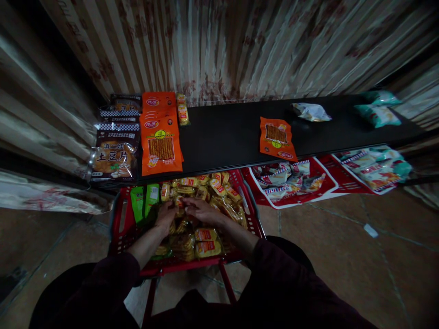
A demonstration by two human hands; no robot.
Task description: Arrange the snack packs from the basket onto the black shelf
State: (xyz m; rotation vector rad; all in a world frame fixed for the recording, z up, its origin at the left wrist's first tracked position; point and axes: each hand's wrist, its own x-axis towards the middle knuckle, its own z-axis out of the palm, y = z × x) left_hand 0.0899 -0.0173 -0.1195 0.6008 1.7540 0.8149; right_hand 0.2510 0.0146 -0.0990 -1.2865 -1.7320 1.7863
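Note:
Both of my hands are down inside a red plastic basket [116, 228] filled with small clear packets of yellow crackers. Between my fingertips is one cracker packet [179, 201]. My left hand [166, 215] has its fingers curled on the packet's left side. From the other side, my right hand [203, 212] grips it with fingers bent. More cracker packets [207, 242] lie around and below both hands. Left of my left hand, green snack bags [145, 201] stand in the basket's corner. Parts of the packets under my palms are hidden.
Beyond the basket stands a black shelf [219, 137]. On it are brown potato-chip bags [115, 153], orange snack bags [161, 144], two cracker packets [183, 109], a single orange bag [277, 139], a white bag [311, 112] and teal bags [377, 115]. More baskets [329, 176] sit right.

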